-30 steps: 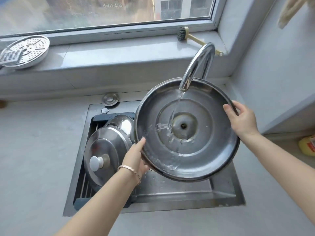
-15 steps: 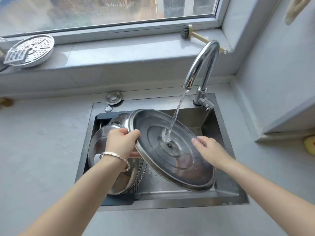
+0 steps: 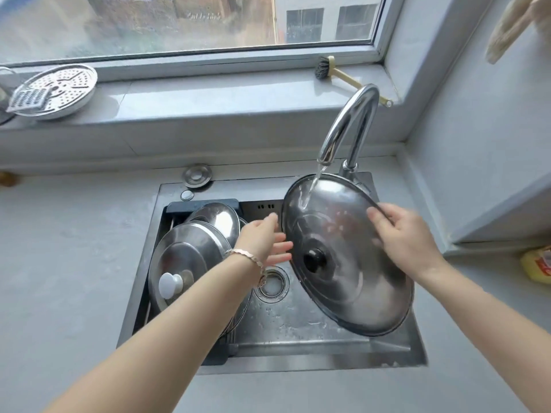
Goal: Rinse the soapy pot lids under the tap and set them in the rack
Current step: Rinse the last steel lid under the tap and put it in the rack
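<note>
While water from the tap (image 3: 348, 123) strikes its knobbed top, the big lid (image 3: 357, 278) hangs tilted over the sink (image 3: 298, 326), right hand (image 3: 408, 236) gripping its rim, left hand (image 3: 265, 242) spread loose beside it; the rinse seems underway, and the rack (image 3: 202, 205) at left comes next

The right hand (image 3: 408, 242) grips the steel lid (image 3: 351, 293), tilted under the running tap (image 3: 351, 120); the left hand (image 3: 262, 242), spread wide, is just beside its rim.

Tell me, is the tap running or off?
Running: a stream falls from the tap spout onto the big lid.
</note>
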Demonstrator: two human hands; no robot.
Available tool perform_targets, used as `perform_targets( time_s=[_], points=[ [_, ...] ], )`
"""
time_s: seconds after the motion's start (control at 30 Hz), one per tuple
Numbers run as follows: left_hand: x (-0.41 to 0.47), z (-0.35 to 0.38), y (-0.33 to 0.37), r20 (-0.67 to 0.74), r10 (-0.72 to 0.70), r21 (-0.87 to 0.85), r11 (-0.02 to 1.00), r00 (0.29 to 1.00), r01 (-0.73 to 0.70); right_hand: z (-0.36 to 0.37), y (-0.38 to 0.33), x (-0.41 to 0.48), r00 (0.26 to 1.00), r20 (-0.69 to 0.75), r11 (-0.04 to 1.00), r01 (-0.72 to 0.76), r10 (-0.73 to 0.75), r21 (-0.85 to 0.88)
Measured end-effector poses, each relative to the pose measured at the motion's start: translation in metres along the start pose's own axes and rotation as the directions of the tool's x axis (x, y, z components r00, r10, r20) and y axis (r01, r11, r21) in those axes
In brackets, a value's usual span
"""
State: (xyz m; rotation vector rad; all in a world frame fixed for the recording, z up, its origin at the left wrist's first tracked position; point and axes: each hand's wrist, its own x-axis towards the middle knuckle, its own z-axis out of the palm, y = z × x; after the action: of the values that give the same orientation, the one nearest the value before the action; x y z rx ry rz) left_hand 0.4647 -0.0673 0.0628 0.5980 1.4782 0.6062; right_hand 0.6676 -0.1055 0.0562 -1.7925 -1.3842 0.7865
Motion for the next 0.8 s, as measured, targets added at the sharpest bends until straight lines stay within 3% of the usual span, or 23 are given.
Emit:
perform_targets(
  time_s=[0.1,0.2,0.27,0.37,0.43,0.57,0.7,0.8],
  points=[
    [0.009,-0.015,-0.026,-0.069,-0.142,0.101,0.984,0.988,0.148,-0.015,0.025,0.016,0.966,-0.065,0.943,-0.227,0.25,0.243],
    [0.011,-0.023,-0.043,-0.098,-0.236,0.143,0.958,0.967,0.248,-0.028,0.046,0.024,0.878,-0.017,0.773,-0.413,0.479,0.481],
    [0.008,-0.027,-0.044,-0.072,-0.261,0.07,0.961,0.963,0.266,-0.029,0.054,0.023,0.814,0.054,0.639,-0.493,0.578,0.59],
    [0.009,-0.035,-0.037,-0.045,-0.234,-0.157,0.962,0.971,0.224,-0.018,0.058,0.01,0.702,0.3,0.403,-0.647,0.646,0.648],
    [0.008,-0.045,-0.026,-0.155,-0.118,-0.162,0.982,0.981,0.092,-0.001,0.062,0.002,0.643,0.399,0.312,-0.709,0.654,0.632],
    [-0.005,-0.065,0.001,-0.35,0.221,0.208,0.966,0.911,-0.155,0.046,0.063,-0.007,0.619,0.46,0.275,-0.74,0.637,0.614],
    [-0.023,-0.082,0.02,-0.385,0.45,0.336,0.882,0.806,-0.331,0.105,0.059,-0.004,0.613,0.495,0.264,-0.752,0.616,0.604],
    [-0.03,-0.097,0.024,-0.381,0.532,0.309,0.844,0.756,-0.438,0.141,0.052,0.005,0.621,0.438,0.345,-0.755,0.65,0.557]
  ],
)
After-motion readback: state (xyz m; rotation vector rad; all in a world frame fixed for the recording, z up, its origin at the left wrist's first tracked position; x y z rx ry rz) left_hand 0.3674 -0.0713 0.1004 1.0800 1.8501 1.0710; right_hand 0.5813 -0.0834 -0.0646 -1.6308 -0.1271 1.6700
